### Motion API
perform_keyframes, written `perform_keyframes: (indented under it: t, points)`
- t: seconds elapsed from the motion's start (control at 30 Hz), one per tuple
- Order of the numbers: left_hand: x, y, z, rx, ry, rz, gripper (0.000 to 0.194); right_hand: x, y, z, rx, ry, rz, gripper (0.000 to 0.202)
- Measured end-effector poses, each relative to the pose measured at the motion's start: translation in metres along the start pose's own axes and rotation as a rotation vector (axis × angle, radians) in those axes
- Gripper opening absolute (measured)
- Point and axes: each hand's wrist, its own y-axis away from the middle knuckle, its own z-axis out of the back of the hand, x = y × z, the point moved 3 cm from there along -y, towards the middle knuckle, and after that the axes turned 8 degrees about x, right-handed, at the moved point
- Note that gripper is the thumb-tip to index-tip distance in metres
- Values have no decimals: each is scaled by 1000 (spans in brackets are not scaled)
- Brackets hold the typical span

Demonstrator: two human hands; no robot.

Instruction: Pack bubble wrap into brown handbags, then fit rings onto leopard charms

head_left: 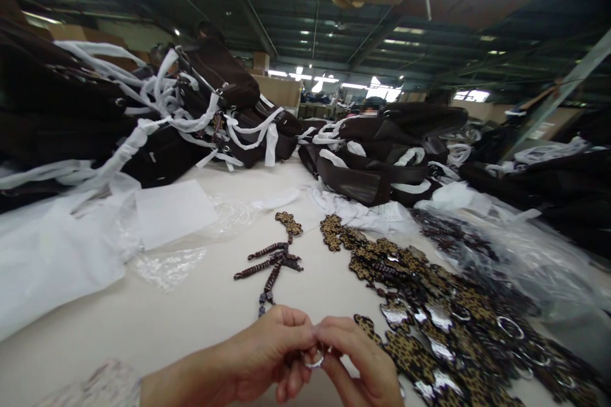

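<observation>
Near the front edge of the view, my left hand point(281, 353) and my right hand point(356, 356) meet, thumbs and fingers pinched together. Between them they grip a silver metal ring point(314, 359); whatever else hangs on it is hidden by my fingers. Just beyond my hands, dark braided cord tassels point(272, 264) lie on the table, joined to a leopard-print flower-edged charm point(289, 223). Right of my right hand spreads a heap of leopard-print charms point(429, 305), some with mirror-like faces and silver rings.
Dark bags with white-wrapped straps point(229, 95) are piled along the back left, and more dark bags point(372, 159) behind the centre. Clear plastic bags point(525, 248) lie at the right. A white sheet point(174, 213) and plastic wrapping point(57, 267) cover the table's left side.
</observation>
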Motion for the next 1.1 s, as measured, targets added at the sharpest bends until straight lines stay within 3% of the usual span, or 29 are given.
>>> perform_keyframes:
  t: [0.07,0.13,0.23,0.33,0.57,0.73,0.83,0.97,1.1]
  points:
    - [5,-2,1,9,10,44,44,-1,1,0,11,28,9,26]
    - [9,-5,3,-10,-9,36,46,-8,3,-2,-50,-33,-119,12]
    - [5,-6,4,-81,-58,-126,43,-19,10,-6,-223,-232,-411,21]
    - [-3,-3,3,-99,-145,-257,29,-22,12,-12,-292,-373,-548,29]
    - [-5,-1,8,-169,-225,-219,19,-21,14,-16,-316,-479,-502,32]
    - [-2,0,6,-112,-186,-205,20,-23,17,-4,-106,-284,-375,16]
    - [0,-1,5,-86,-164,-192,22,-27,18,-3,-5,-345,-406,14]
    - [-1,0,4,-88,-162,-196,26,-26,19,-8,-112,-475,-455,28]
    - [-6,0,4,-58,-144,-197,36,-18,14,-10,-242,-572,-497,29]
